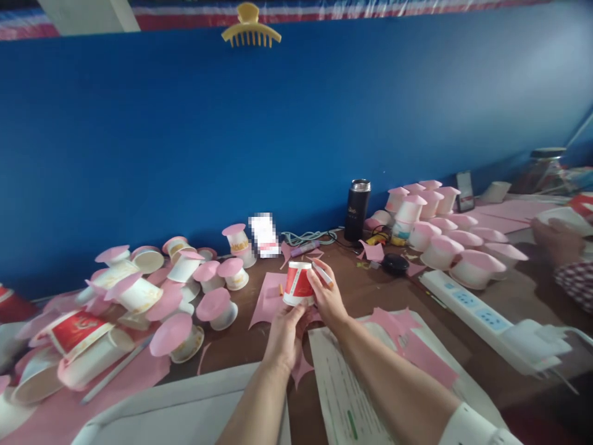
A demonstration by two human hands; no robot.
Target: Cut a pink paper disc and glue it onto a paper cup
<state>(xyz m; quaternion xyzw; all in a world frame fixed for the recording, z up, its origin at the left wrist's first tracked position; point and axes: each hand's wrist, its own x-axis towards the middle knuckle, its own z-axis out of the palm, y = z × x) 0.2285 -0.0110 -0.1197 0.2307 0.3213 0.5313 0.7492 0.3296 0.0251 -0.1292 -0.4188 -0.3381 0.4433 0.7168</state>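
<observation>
Brown table (370, 296) under blue wall: both hands clamp one cup — left hand (285, 334), right hand (327, 296), red-and-white cup (298, 283), mouth down; many pink-capped cups (456, 247) right of centre look finished, loose cups (83, 346) at lower left seemingly remain.

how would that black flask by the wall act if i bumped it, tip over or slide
The black flask is tall and narrow and stands upright, so a bump near its metal top would probably tip it rather than slide it. Once on its side, its round body would likely roll. It looks rigid, likely heavier than the paper cups nearby.
</observation>
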